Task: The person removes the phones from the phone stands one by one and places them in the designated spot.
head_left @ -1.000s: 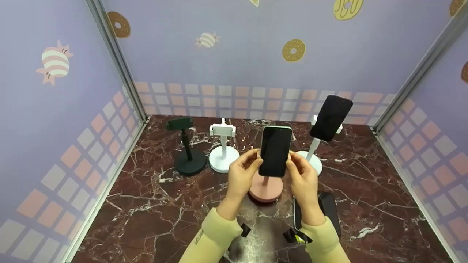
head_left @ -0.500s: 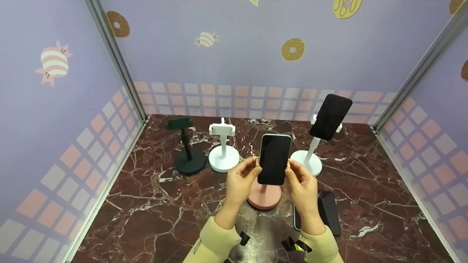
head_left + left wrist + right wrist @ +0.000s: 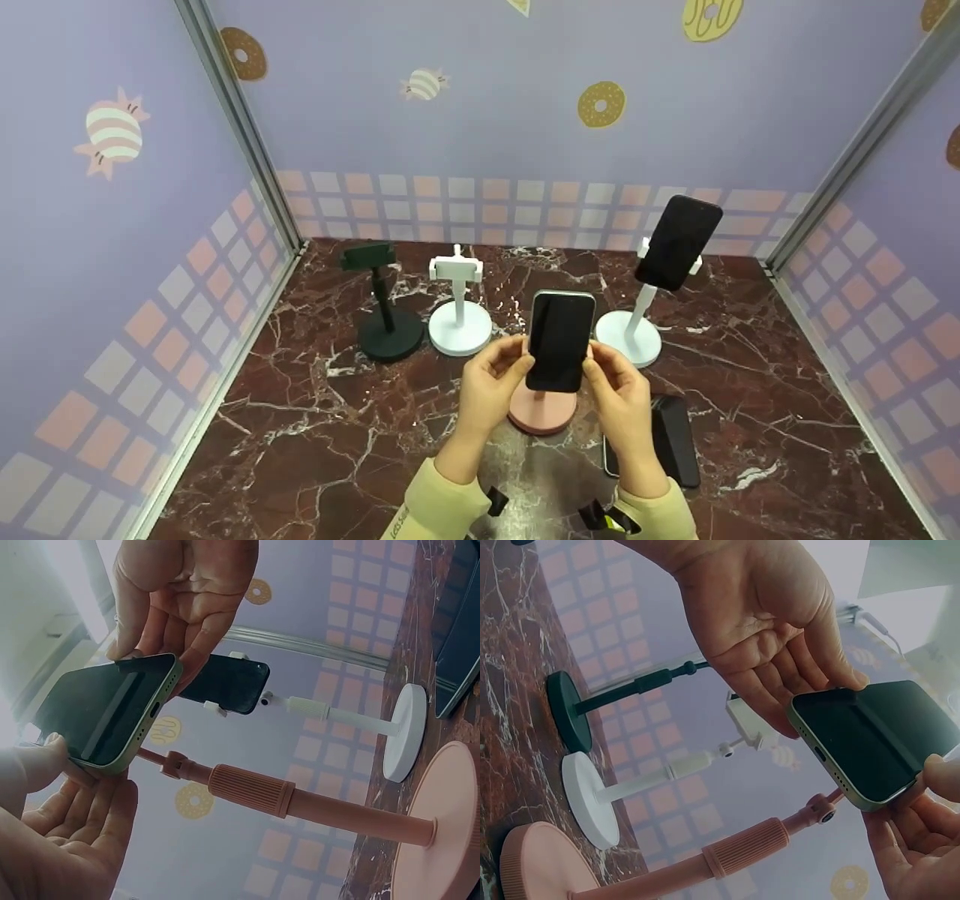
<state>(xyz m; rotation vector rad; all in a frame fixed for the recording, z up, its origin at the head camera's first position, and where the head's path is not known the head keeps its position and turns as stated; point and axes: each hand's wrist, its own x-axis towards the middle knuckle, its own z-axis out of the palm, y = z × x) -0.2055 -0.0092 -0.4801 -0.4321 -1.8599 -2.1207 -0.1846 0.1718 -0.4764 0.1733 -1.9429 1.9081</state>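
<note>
A smartphone (image 3: 560, 341) with a black screen and pale green frame is held upright at the top of a pink phone stand (image 3: 543, 411). My left hand (image 3: 487, 386) pinches the phone's left edge, thumb at the front and fingers curled behind. On the opposite edge my right hand (image 3: 621, 390) pinches it the same way. Small pink clamp ends show beside the fingertips in the head view. From the left wrist view, the pink stem (image 3: 251, 789) runs up behind the phone (image 3: 105, 712); most of the clamp is hidden there by phone and hands.
A dark green stand (image 3: 390, 334) and a white stand (image 3: 460, 328) stand at the left with bare clamps. Back right, another white stand (image 3: 628, 337) carries a black phone (image 3: 679, 242). More dark phones (image 3: 676, 441) lie by my right forearm. Patterned panels (image 3: 480, 135) enclose the marble-look table (image 3: 322, 442).
Both hands and the smartphone have moved down in the head view, toward me. The pink stand's base has also shifted a little toward me. The other stands have stayed put.
</note>
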